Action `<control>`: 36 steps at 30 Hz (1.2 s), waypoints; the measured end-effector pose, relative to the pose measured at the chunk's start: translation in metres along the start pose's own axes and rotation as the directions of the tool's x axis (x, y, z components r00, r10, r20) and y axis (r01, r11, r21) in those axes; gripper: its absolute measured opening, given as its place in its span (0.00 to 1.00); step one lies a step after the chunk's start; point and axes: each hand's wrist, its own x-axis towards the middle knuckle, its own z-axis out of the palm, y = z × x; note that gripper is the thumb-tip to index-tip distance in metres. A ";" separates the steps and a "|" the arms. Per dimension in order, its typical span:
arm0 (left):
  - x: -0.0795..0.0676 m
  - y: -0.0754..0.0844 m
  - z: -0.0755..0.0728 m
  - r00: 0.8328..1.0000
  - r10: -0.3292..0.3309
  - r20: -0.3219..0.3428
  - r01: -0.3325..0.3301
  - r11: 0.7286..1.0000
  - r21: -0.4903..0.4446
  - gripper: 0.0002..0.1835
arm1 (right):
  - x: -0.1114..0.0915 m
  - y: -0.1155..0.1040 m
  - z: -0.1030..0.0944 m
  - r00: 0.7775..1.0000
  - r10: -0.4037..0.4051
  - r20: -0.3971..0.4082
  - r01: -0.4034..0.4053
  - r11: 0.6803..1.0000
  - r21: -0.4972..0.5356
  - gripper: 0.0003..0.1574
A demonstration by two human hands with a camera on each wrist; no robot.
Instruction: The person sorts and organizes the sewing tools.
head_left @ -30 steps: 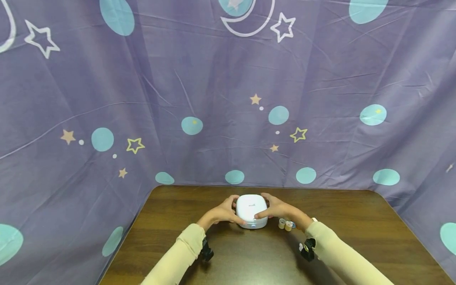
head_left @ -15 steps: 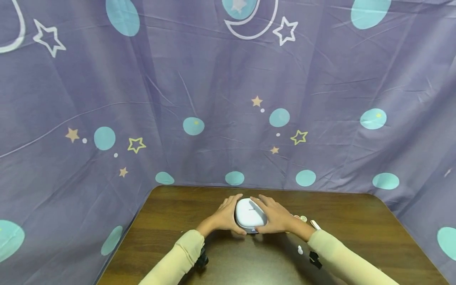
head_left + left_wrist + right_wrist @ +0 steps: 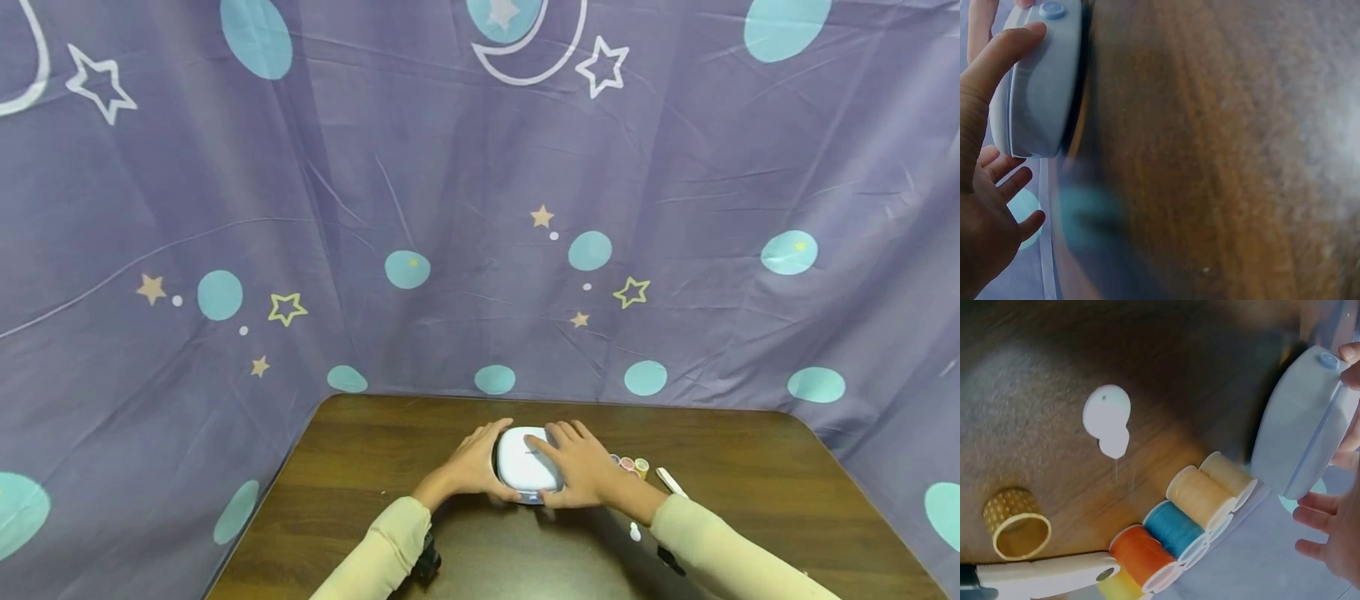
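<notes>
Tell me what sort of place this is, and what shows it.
Probably an indoor tabletop corner screened off for recording, with sewing things laid out. A starry curtain hangs behind a wooden table, and thread spools lie on it. The room beyond isn't visible.

head view faces forward-down; close wrist views share box

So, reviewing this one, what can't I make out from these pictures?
Inside of the white case: hidden in all views by its closed lid.
Lettering on the lid: head view, too small to read.
Yellow spool: right wrist view, partly behind the orange spool, cut off by the bottom edge.
Dark end of the white tool: right wrist view, cut off by the left edge.
</notes>
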 end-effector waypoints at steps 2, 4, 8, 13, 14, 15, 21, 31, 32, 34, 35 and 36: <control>-0.001 0.000 0.000 1.000 0.006 -0.001 -0.006 1.000 0.005 0.68 | 0.001 -0.001 -0.001 1.000 -0.009 0.000 0.009 1.000 -0.029 0.55; -0.001 0.000 0.000 1.000 0.011 -0.002 -0.011 1.000 0.009 0.68 | 0.002 -0.002 -0.004 1.000 -0.013 0.015 0.014 0.999 -0.049 0.55; -0.001 -0.001 0.001 1.000 0.016 0.004 -0.016 1.000 0.007 0.68 | 0.005 -0.005 -0.009 0.998 -0.016 0.065 0.021 0.997 -0.074 0.55; 0.001 -0.002 0.004 1.000 0.014 0.016 -0.014 1.000 0.003 0.66 | 0.005 -0.007 -0.012 0.995 -0.010 0.099 0.017 0.997 -0.071 0.55; 0.001 -0.002 0.005 1.000 0.014 0.020 -0.014 1.000 0.006 0.66 | 0.004 -0.007 -0.012 0.995 -0.009 0.102 0.015 0.998 -0.063 0.55; 0.002 -0.003 0.005 1.000 0.017 0.021 -0.017 1.000 0.008 0.65 | 0.004 -0.006 -0.012 0.995 -0.009 0.102 0.014 0.999 -0.052 0.55; 0.004 -0.001 0.002 0.998 0.058 0.001 -0.058 0.997 0.050 0.64 | 0.004 -0.005 -0.011 0.994 -0.021 0.104 0.026 0.999 -0.045 0.56; 0.007 -0.004 0.002 0.997 0.082 0.011 -0.083 0.991 0.108 0.63 | 0.009 -0.004 -0.014 0.992 -0.062 0.107 0.074 0.990 -0.117 0.55; 0.007 -0.004 0.002 0.996 0.085 0.014 -0.086 0.989 0.123 0.63 | 0.010 -0.004 -0.013 0.992 -0.065 0.104 0.078 0.989 -0.126 0.55; 0.008 -0.005 0.003 0.996 0.093 0.017 -0.095 0.984 0.149 0.62 | 0.010 -0.003 -0.011 0.993 -0.066 0.096 0.078 0.989 -0.128 0.56; 0.008 -0.006 0.003 0.995 0.095 0.023 -0.098 0.983 0.158 0.62 | 0.009 -0.003 -0.010 0.994 -0.065 0.089 0.076 0.990 -0.122 0.56; 0.008 -0.007 0.004 0.995 0.095 0.030 -0.099 0.982 0.160 0.62 | 0.008 -0.003 -0.008 0.994 -0.065 0.084 0.074 0.991 -0.112 0.56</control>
